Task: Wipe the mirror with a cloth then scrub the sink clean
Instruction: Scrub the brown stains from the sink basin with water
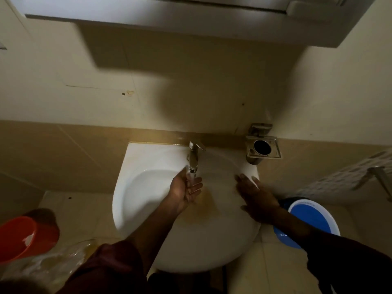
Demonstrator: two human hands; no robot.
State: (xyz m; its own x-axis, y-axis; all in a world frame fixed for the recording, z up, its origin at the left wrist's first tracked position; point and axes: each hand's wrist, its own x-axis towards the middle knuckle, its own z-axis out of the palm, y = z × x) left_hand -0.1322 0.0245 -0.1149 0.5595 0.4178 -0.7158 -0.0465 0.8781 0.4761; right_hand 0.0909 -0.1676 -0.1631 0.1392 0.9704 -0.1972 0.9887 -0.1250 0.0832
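A white wall-hung sink (137,166) fills the middle of the head view, with a brownish stain around its drain. Water runs from the chrome tap (194,155) at its back. My left hand (186,190) lies palm up under the stream, fingers relaxed, holding nothing. My right hand (254,198) lies flat, palm down, on the right inner side of the basin with straight fingers. The mirror cabinet's underside (191,22) hangs overhead at the top edge. No cloth is in view.
A metal soap holder (262,148) sticks out of the wall right of the tap. A blue bucket (307,219) stands on the floor right of the sink, an orange bucket (25,236) at the left. A white rack (350,177) is on the right wall.
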